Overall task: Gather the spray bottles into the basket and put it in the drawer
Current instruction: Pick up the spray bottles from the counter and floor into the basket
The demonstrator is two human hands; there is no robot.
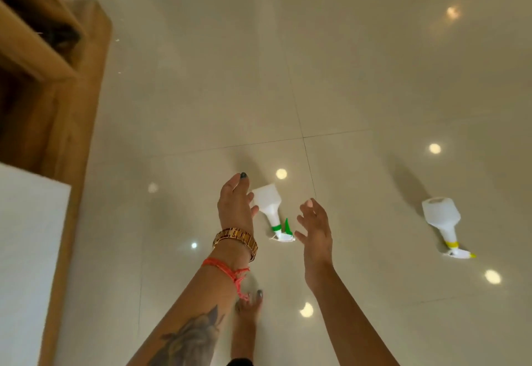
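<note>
Two white spray bottles lie on their sides on the glossy floor. The one with a green trigger and collar [272,210] lies in the middle, between my hands. The other, with a yellow collar and nozzle [442,219], lies farther right. My left hand [234,204] is open, fingers spread, just left of the green bottle's body and over its edge. My right hand [315,229] is open too, just right of the green trigger. Neither hand holds anything. No basket is in view.
A wooden cabinet [66,101] with open shelves stands along the left edge, with a white surface [28,250] below it. The beige tiled floor [345,78] reflects ceiling lights. My bare foot [244,328] stands beneath my left forearm.
</note>
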